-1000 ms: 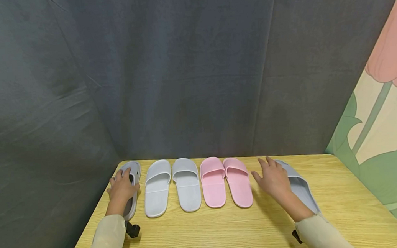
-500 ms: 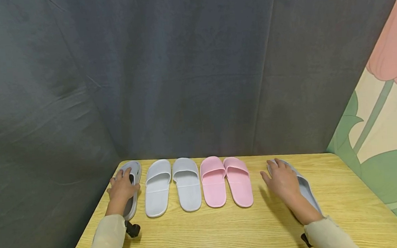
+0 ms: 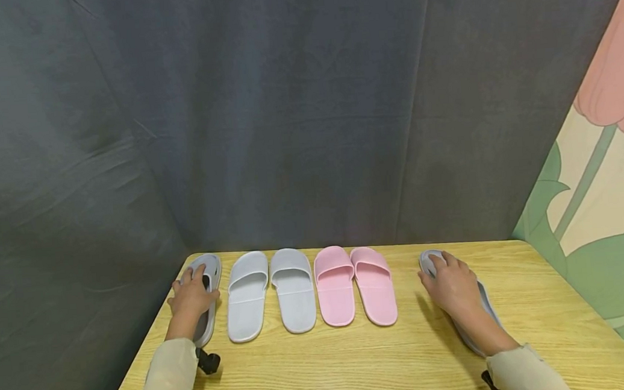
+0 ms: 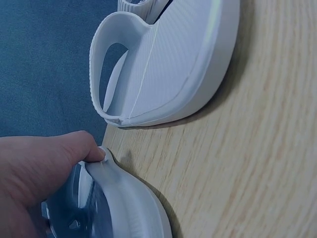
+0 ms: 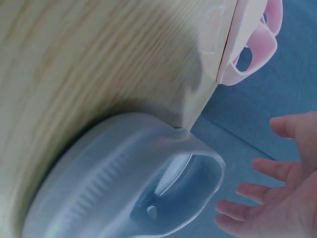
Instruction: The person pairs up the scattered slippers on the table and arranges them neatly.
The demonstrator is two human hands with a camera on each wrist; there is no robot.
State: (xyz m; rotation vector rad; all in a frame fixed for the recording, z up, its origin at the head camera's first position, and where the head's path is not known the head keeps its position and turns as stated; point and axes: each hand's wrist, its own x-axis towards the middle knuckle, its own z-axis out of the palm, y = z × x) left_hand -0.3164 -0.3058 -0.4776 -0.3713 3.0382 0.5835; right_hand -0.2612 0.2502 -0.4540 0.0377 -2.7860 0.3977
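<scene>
Dark curtain (image 3: 295,111) behind worktop (image 3: 324,369); left slipper (image 4: 133,198), nine o'clock of pink pair (image 3: 336,296), left hand (image 3: 191,297) gripping it; right slipper (image 5: 114,183), three o'clock, right hand (image 3: 453,282) fingers wide; presumably light, pliant; grasp by strap (image 5: 198,143)

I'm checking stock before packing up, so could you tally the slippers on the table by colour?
Grey slippers, counting every shade together: 4
Pink slippers: 2
Total: 6
</scene>
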